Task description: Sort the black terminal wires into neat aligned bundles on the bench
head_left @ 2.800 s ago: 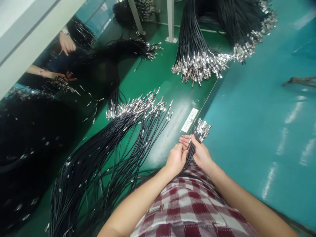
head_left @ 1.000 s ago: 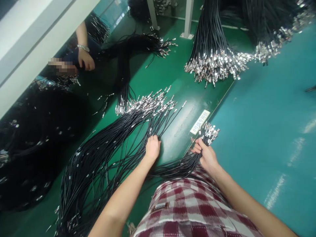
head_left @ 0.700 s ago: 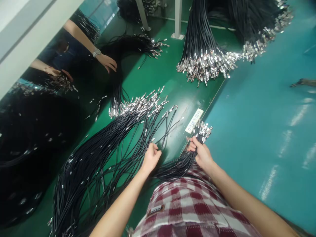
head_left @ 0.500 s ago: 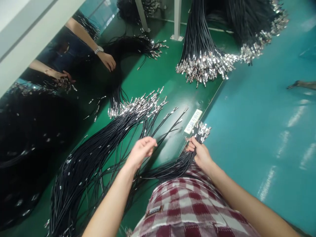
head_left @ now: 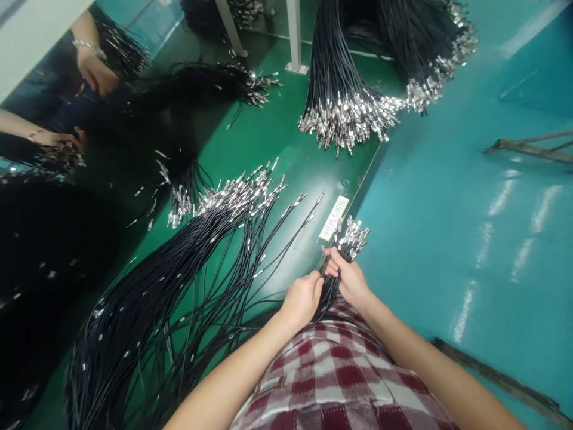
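Both hands are closing on the wire bundle [head_left: 344, 251] at the bench edge [head_left: 358, 185], right hand [head_left: 351, 280] clamping below its terminals, left hand [head_left: 302, 298] pinching alongside; light and floppy, it seems best gripped there.

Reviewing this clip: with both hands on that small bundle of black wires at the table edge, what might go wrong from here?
1. The held bundle juts past the green table edge; wires slipping from the right hand might drop to the floor.
2. The left hand works beside the loose wire pile; strands may snag and tangle.
3. The bare metal terminals could prick fingers.
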A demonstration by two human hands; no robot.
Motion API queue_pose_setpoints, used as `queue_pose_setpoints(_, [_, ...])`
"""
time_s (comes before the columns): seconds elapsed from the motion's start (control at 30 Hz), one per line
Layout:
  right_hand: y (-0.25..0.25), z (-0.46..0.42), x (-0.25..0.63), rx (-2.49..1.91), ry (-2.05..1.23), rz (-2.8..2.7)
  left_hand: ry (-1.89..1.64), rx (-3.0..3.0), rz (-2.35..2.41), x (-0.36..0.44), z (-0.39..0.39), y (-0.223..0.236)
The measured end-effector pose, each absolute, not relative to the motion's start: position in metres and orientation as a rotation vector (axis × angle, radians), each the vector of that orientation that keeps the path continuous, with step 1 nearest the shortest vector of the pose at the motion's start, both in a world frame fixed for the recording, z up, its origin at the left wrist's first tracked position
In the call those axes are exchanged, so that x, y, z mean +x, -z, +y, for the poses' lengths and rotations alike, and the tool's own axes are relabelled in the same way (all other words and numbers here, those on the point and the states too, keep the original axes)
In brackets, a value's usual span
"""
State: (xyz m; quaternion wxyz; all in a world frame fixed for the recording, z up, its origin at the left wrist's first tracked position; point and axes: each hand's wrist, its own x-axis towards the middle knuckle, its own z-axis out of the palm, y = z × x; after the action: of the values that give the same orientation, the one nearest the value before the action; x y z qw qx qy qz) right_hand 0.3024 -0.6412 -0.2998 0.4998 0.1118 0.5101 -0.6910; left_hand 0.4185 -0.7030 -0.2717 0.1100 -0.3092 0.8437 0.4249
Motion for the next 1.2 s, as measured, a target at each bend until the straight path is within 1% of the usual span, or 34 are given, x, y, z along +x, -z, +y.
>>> queue_pose_setpoints(0.1, [0.301,-0.637,0.298,0.259,1.568,1.376,-1.095,-0.83,2.599,0.422,-0.718,0.277])
queue_pose_setpoints(0.17, [0.303,-0.635,0.295,0.308,1.533,1.392,-0.879,-0.981,2.651,0.426,-0.74,0.288])
queue_pose_setpoints(0.27, [0.307,-0.634,0.293,0.383,1.56,1.246,-0.486,-1.202,2.609,0.435,-0.773,0.313])
queue_pose_setpoints(0.33, [0.31,-0.634,0.294,0.434,1.588,1.155,-0.393,-1.19,2.557,0.441,-0.786,0.325])
queue_pose_setpoints(0.4, [0.313,-0.634,0.294,0.496,1.604,1.128,-0.397,-1.176,2.564,0.446,-0.789,0.326])
queue_pose_setpoints(0.47, [0.314,-0.634,0.294,0.53,1.599,1.137,-0.453,-1.223,2.648,0.449,-0.784,0.317])
queue_pose_setpoints(0.57, [0.314,-0.636,0.293,0.535,1.577,1.172,-0.759,-1.284,2.763,0.453,-0.765,0.294])
queue_pose_setpoints(0.63, [0.313,-0.639,0.293,0.521,1.584,1.161,-0.977,-1.226,2.753,0.455,-0.748,0.282])
queue_pose_setpoints(0.7, [0.312,-0.643,0.294,0.514,1.619,1.13,-1.05,-1.102,2.736,0.459,-0.73,0.276])
queue_pose_setpoints(0.87, [0.311,-0.647,0.298,0.589,1.712,1.161,-0.881,-0.841,2.685,0.477,-0.707,0.274])
queue_pose_setpoints(0.97, [0.31,-0.644,0.299,0.546,1.753,1.101,-0.939,-0.742,2.633,0.478,-0.721,0.279])
queue_pose_setpoints(1.03, [0.31,-0.641,0.299,0.526,1.775,1.048,-0.942,-0.906,2.663,0.471,-0.743,0.289])
queue_pose_setpoints(1.13, [0.311,-0.639,0.299,0.545,1.76,1.041,-0.75,-1.256,2.68,0.454,-0.776,0.309])
queue_pose_setpoints(1.2, [0.311,-0.64,0.298,0.546,1.729,1.066,-0.779,-1.299,2.639,0.442,-0.782,0.315])
